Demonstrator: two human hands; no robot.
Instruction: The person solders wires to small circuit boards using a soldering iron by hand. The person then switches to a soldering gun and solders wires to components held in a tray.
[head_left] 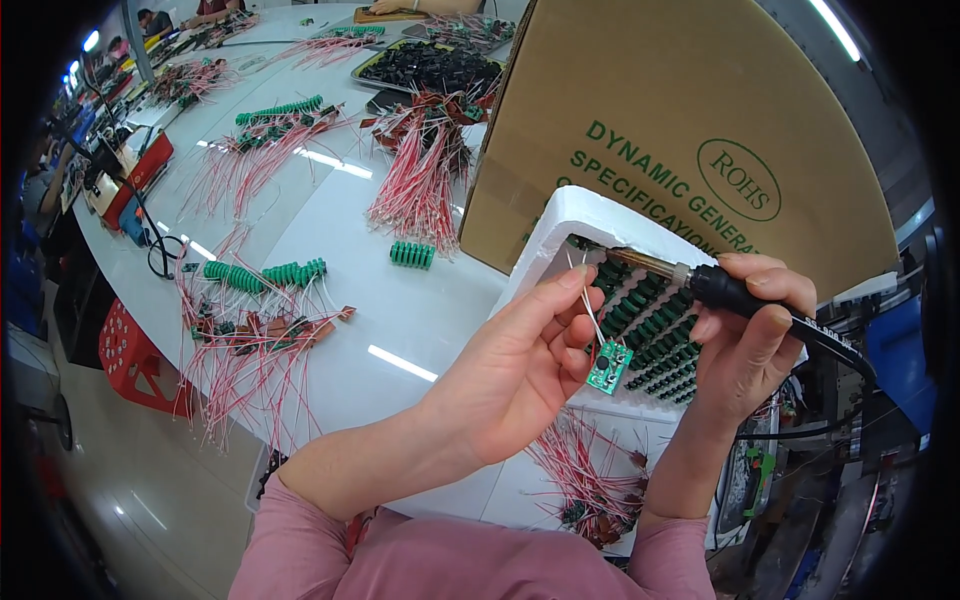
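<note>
My left hand (510,370) pinches thin white wires (590,305) between thumb and fingertips. From these wires a small green circuit board (608,367) hangs, with a round black part on its face. My right hand (750,340) is wrapped around the black handle of a soldering iron (722,290). The iron's metal barrel points left, its tip close to my left fingertips; whether it touches anything is hard to tell. Behind both hands stands a white foam box (556,228), holding rows of dark green parts (650,330), partly hidden by the hands.
A large cardboard box (650,120) rises behind the foam box. On the white table (330,360) lie red-and-white wire bundles (420,170), green board stacks (411,255) and a tray of black parts (430,66). More wires (590,470) lie under my forearms. The iron's cable (845,350) curves right.
</note>
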